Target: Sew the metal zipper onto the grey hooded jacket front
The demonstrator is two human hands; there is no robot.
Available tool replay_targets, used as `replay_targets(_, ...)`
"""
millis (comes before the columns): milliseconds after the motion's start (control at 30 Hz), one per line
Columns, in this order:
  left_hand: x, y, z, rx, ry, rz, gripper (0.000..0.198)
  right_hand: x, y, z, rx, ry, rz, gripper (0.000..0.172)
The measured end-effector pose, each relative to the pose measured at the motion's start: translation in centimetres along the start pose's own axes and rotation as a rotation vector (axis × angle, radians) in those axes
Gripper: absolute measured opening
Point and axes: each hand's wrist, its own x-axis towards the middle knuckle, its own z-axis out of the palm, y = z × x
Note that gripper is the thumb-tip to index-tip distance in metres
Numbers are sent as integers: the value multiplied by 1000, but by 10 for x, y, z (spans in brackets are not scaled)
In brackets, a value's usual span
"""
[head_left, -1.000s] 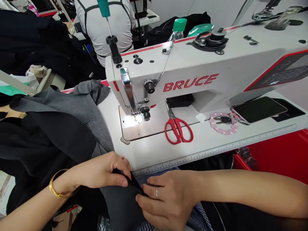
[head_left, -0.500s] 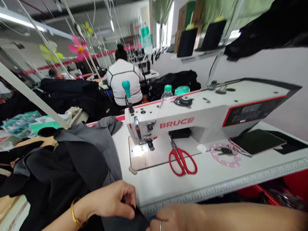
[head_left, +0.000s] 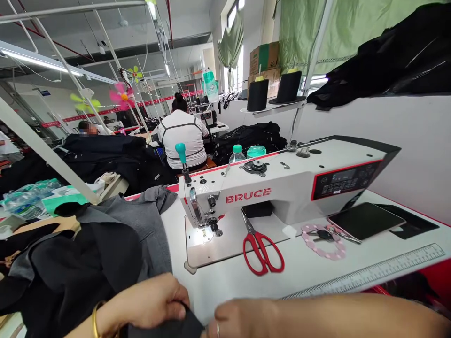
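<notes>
At the bottom edge my left hand (head_left: 148, 304), with a gold bangle on the wrist, is closed on a piece of dark fabric (head_left: 169, 328) at the table's near edge. My right hand (head_left: 239, 321), wearing a ring, rests beside it on the same fabric; its fingertips are cut off by the frame. A heap of black and grey garments (head_left: 88, 249) lies to the left of my hands. The white BRUCE sewing machine (head_left: 282, 188) stands beyond them with its needle light on.
Red scissors (head_left: 262, 251), a pink bead ring with keys (head_left: 322, 240) and a dark phone (head_left: 366, 219) lie on the white table (head_left: 317, 270), which has a ruler strip along its front. A person in a white top (head_left: 183, 136) sits with their back to me at another station.
The view has tilted upward, so the workshop and ceiling show and my hands have dropped to the bottom edge. Both hands stay on the dark fabric.
</notes>
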Motion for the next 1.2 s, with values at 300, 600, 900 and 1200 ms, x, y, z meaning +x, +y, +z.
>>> replay_targets(300,96,6,-26,659,300,-210,27,2,71,33,2,-72,64,19)
replay_targets(600,96,-4,-3,573,281,-302,27,-8,67,31,160,-181,185,21)
replay_targets(900,81,-12,11,493,389,-132,28,-7,65,33,166,-83,184,21)
replay_targets(1200,87,-54,11,594,531,247,27,-15,73,31,240,-163,156,21)
